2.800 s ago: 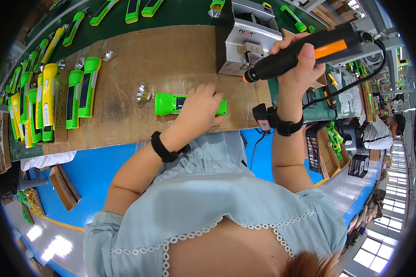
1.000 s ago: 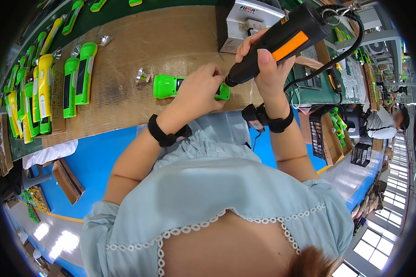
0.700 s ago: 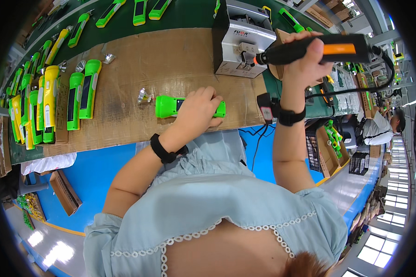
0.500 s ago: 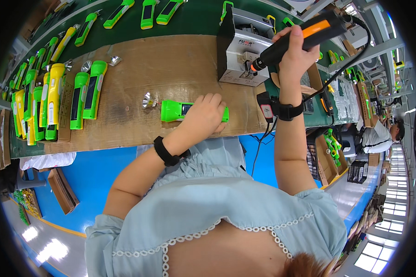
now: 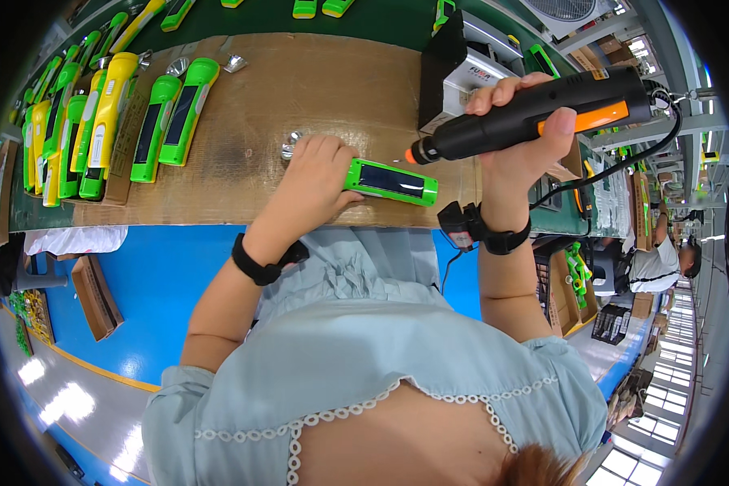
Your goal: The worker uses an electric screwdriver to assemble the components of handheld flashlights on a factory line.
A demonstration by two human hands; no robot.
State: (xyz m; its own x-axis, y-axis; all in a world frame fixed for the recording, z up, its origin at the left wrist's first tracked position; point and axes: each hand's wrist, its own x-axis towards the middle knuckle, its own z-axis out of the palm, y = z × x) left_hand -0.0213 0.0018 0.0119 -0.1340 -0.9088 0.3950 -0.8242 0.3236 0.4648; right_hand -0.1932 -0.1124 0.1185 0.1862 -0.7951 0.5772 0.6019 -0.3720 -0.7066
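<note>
My left hand point(image 5: 317, 174) is closed around the head end of a green flashlight point(image 5: 393, 183), which lies on the cardboard sheet with its dark panel facing up. A shiny reflector point(image 5: 290, 147) sits just beyond my left fingers, partly hidden by them. In my right hand point(image 5: 522, 162) is a black and orange electric screwdriver point(image 5: 543, 113), its fingers wrapped round the body. The tool's orange-ringed nose points left, and its thin bit hovers near the far edge of the flashlight, apart from it. Whether a screw sits on the bit is too small to tell.
A black and silver box-shaped machine point(image 5: 474, 77) stands at the back right. Several green and yellow flashlights point(image 5: 109, 121) are lined up at the left, some with loose reflectors point(image 5: 235, 62). The screwdriver's cable point(image 5: 632, 166) loops at the right. Farther right, another person point(image 5: 660, 259) is seen.
My right hand has brought the screwdriver from the silver machine down toward the flashlight. My left hand has shifted to the flashlight's head end, and the flashlight is now slightly turned and farther right.
</note>
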